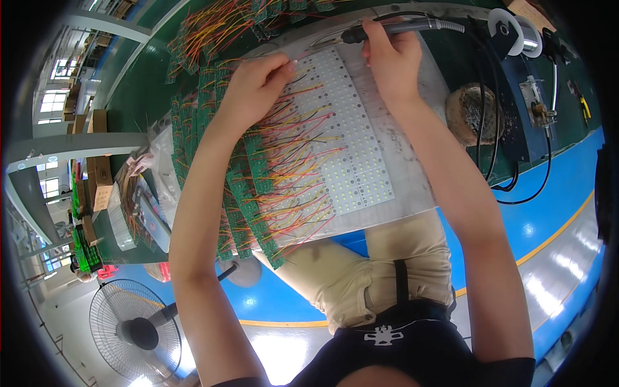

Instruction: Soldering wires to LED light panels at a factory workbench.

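Soldering iron (416,26) lies across the far end of the panel in the head view, its black handle pinched between the thumb and fingers of my right grip (394,61), its thin tip pointing left and its cable running off to the right. My left grip (258,84) is bent over the panel's far left corner, fingertips drawn in near the tip; I cannot tell whether they pinch a wire. Between my forearms lies the white panel (364,174), dotted with small lights, on a pale grey slab (403,174). Red, yellow and black wires (300,155) reach over its left side from green circuit boards (260,174). To my right, on the green desk (445,64), sit a round brown tub (459,113) and a solder spool (530,40).
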`<action>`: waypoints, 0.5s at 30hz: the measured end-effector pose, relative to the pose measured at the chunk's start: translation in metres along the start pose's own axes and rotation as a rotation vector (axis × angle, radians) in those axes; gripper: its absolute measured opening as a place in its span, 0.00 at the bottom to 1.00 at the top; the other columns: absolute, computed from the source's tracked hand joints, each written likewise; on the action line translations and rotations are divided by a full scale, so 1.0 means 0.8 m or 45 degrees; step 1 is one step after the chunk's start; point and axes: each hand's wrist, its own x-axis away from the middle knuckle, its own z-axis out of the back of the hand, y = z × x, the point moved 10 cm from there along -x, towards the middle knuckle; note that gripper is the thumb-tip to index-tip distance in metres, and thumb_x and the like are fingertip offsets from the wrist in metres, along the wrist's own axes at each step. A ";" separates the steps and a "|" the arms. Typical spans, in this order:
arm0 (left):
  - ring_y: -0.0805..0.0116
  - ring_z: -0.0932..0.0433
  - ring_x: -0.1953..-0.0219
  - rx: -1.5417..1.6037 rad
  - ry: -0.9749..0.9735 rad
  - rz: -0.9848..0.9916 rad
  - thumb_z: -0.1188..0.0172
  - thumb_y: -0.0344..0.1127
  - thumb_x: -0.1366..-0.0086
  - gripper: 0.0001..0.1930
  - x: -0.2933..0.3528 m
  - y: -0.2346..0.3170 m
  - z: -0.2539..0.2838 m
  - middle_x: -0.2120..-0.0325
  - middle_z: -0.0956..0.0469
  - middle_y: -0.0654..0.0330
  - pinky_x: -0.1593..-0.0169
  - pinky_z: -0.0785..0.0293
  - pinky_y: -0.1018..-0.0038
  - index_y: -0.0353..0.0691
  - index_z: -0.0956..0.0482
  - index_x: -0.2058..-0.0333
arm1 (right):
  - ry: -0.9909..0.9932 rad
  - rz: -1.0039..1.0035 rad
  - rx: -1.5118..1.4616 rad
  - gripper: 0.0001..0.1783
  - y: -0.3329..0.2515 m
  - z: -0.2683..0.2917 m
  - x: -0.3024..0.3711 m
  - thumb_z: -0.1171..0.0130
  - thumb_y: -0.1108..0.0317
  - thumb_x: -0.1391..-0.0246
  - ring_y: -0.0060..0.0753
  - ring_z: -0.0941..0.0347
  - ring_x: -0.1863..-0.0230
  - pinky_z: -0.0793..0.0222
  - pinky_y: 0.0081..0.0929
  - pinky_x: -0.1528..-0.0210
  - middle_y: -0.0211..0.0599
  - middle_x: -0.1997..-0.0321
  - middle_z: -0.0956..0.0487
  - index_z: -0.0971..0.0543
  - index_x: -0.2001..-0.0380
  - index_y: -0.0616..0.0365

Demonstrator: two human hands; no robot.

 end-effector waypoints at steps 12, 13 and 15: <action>0.69 0.38 0.82 -0.024 0.121 0.145 0.45 0.37 0.37 0.12 -0.005 -0.029 0.000 0.83 0.32 0.55 0.75 0.40 0.73 0.32 0.29 0.71 | 0.043 -0.026 0.015 0.09 0.003 0.002 0.002 0.41 0.67 0.49 0.16 0.36 0.84 0.41 0.16 0.82 0.28 0.85 0.30 0.29 0.76 0.59; 0.69 0.37 0.81 -0.013 0.115 0.174 0.45 0.37 0.37 0.12 -0.004 -0.032 0.000 0.82 0.31 0.55 0.75 0.39 0.73 0.32 0.28 0.71 | 0.042 -0.008 -0.003 0.09 0.002 0.002 0.002 0.41 0.67 0.49 0.16 0.36 0.84 0.41 0.16 0.83 0.29 0.85 0.30 0.29 0.76 0.59; 0.68 0.36 0.81 -0.014 0.129 0.170 0.45 0.37 0.38 0.11 -0.002 -0.032 0.000 0.81 0.30 0.55 0.74 0.38 0.73 0.32 0.28 0.71 | 0.034 0.010 -0.020 0.09 0.000 0.001 0.002 0.41 0.67 0.50 0.16 0.36 0.85 0.40 0.16 0.83 0.29 0.85 0.30 0.29 0.76 0.59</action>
